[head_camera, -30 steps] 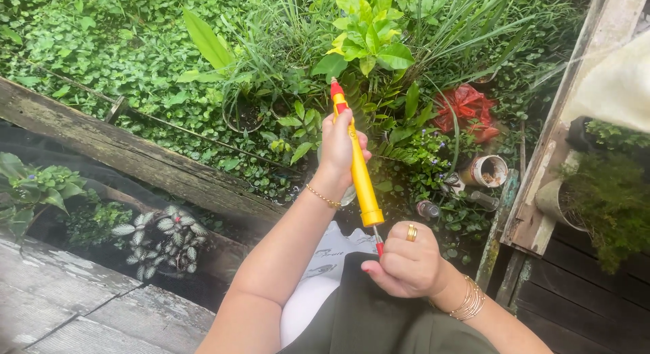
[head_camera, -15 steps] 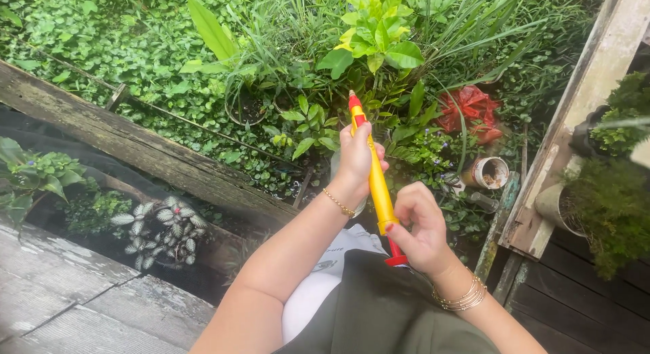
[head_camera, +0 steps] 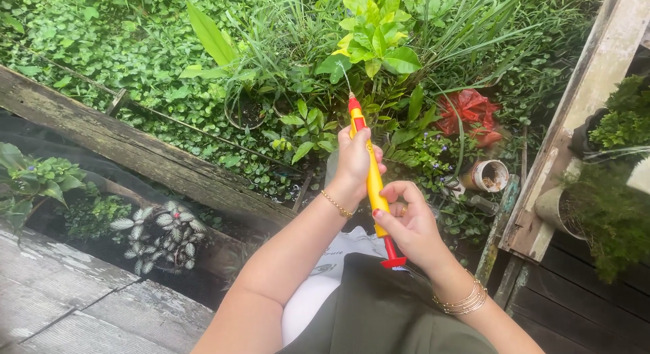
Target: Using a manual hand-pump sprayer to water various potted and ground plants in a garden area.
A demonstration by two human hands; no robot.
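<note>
Since a second ago the red plunger handle (head_camera: 393, 261) has been pushed in toward the long yellow plastic hand sprayer with a red nozzle (head_camera: 370, 174), and a thin jet now leaves the tip toward the lime-green broad-leaved plant (head_camera: 371, 30). Held upright above the person's lap, the sprayer is clenched mid-barrel by the left hand (head_camera: 355, 159), while the right hand (head_camera: 408, 225) wraps the lower barrel — its grip closed around the plunger rod. For a steady stream, the barrel is best kept still and the plunger pressed evenly. Nearby lie a weathered wooden beam (head_camera: 135, 151), a crumpled red plastic bag (head_camera: 468, 110) and a tipped white pot (head_camera: 488, 174).
</note>
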